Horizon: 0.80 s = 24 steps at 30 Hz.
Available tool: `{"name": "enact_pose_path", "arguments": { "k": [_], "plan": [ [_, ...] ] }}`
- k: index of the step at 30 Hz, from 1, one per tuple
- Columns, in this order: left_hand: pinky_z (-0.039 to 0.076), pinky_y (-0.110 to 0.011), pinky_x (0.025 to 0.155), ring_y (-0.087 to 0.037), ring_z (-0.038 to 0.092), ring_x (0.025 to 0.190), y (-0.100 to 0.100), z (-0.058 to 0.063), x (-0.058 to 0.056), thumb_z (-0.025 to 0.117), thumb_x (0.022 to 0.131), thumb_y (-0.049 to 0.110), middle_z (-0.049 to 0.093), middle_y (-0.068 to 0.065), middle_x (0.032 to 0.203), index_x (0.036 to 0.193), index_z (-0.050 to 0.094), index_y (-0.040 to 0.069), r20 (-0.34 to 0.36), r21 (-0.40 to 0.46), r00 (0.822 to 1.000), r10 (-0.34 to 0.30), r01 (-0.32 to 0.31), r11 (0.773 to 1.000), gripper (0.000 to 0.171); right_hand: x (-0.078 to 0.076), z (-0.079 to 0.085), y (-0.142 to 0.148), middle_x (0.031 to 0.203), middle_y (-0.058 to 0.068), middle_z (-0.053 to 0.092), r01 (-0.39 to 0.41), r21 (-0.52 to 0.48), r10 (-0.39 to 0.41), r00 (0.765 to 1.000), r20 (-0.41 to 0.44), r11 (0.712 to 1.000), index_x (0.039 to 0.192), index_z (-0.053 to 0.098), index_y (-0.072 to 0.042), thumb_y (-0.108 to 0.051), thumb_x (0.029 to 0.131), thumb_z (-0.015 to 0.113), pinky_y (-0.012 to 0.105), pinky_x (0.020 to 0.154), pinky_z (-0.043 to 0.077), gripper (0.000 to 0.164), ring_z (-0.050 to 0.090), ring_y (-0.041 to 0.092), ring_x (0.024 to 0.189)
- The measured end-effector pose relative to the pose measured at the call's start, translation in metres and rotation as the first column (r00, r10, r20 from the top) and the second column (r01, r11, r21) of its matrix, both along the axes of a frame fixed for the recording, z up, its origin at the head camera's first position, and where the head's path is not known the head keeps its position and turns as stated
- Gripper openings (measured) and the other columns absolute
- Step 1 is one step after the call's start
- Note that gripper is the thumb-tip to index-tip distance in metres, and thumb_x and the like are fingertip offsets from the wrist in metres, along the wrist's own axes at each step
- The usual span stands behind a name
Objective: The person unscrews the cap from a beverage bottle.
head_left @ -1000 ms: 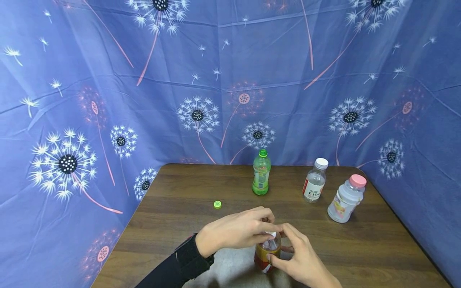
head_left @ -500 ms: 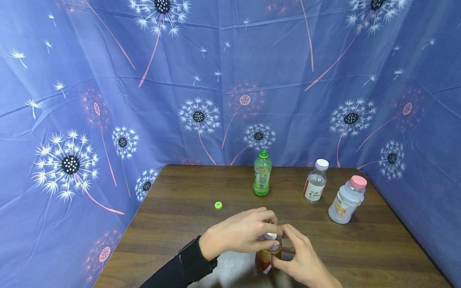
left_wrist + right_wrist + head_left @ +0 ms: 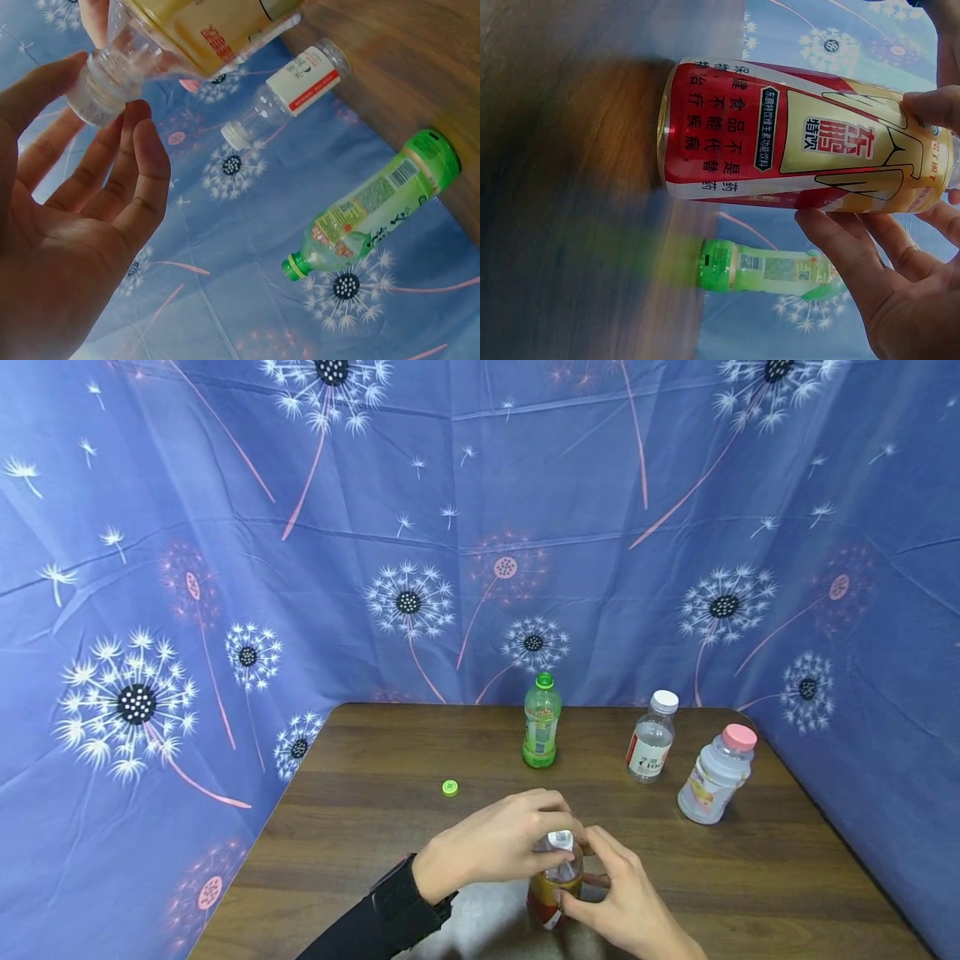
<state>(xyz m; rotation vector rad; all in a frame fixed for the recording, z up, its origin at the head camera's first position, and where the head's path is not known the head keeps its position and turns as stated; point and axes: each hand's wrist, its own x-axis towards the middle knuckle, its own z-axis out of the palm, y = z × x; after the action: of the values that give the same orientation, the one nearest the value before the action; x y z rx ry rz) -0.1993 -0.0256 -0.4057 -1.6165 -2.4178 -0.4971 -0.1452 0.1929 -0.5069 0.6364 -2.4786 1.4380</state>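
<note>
A red and gold labelled drink bottle [image 3: 553, 893] stands upright near the front of the table, its clear neck toward my left hand. My right hand [image 3: 626, 897] holds it by the upper body, thumb on one side and fingers on the other, as the right wrist view shows. With thumb and fingertips, my left hand [image 3: 498, 843] pinches the whitish bottle cap [image 3: 95, 105] at the top of that bottle. In the left wrist view the cap sits at the neck's end, thumb on one side and fingers on the other.
Behind the hands stands a capless green bottle [image 3: 542, 727]. A green cap [image 3: 450, 787] lies on the wooden table [image 3: 360, 760] to its left. At the right are a clear white-capped bottle [image 3: 651, 743] and a pink-lidded jar [image 3: 716, 777]. A blue dandelion-print cloth [image 3: 480, 485] hangs behind.
The left hand's fingers have shifted slightly around the cap, so more of its white top shows. The right hand keeps its hold, and the bottle stays in place.
</note>
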Motion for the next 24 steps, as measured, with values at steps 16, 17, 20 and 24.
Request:
{"name": "enact_pose_path", "arguments": {
  "k": [16,17,20,24],
  "plan": [
    [0.042,-0.002,0.089,0.000,0.059,0.106,-0.011,0.006,-0.012,0.070,0.102,0.016,0.066,0.003,0.119,0.133,0.072,0.012,0.155,-0.020,0.980,-0.127,0.131,0.991,0.031,-0.001,0.000,0.000,0.119,-0.011,0.063,-0.022,-0.003,0.022,1.000,-0.022,1.000,0.130,0.061,-0.032,-0.011,0.077,0.094,0.035,0.072,0.065,0.066,0.066,0.010,0.108],
    [0.041,-0.003,0.092,-0.001,0.058,0.109,-0.012,0.007,-0.012,0.069,0.103,0.016,0.066,0.003,0.122,0.135,0.071,0.013,0.157,-0.031,0.978,-0.136,0.142,0.989,0.032,-0.001,0.000,0.000,0.119,-0.012,0.063,-0.022,-0.003,0.022,0.999,-0.025,1.000,0.131,0.061,-0.031,-0.011,0.076,0.094,0.035,0.072,0.065,0.067,0.066,0.009,0.108],
    [0.042,-0.007,0.100,-0.006,0.058,0.119,-0.014,0.008,-0.013,0.067,0.103,0.013,0.067,0.002,0.129,0.139,0.069,0.014,0.170,-0.053,0.973,-0.157,0.168,0.984,0.035,-0.001,0.000,-0.001,0.120,-0.011,0.063,-0.021,-0.004,0.021,0.999,-0.024,1.000,0.131,0.060,-0.031,-0.011,0.076,0.094,0.036,0.071,0.065,0.068,0.066,0.010,0.108],
    [0.042,-0.012,0.107,-0.010,0.056,0.126,-0.015,0.007,-0.012,0.066,0.103,0.011,0.064,0.001,0.135,0.139,0.068,0.013,0.172,-0.062,0.972,-0.162,0.175,0.983,0.036,0.000,0.000,-0.001,0.120,-0.012,0.063,-0.004,-0.002,0.004,1.000,0.005,1.000,0.130,0.060,-0.032,-0.012,0.075,0.094,0.036,0.072,0.065,0.068,0.066,0.012,0.108]
  ]
}}
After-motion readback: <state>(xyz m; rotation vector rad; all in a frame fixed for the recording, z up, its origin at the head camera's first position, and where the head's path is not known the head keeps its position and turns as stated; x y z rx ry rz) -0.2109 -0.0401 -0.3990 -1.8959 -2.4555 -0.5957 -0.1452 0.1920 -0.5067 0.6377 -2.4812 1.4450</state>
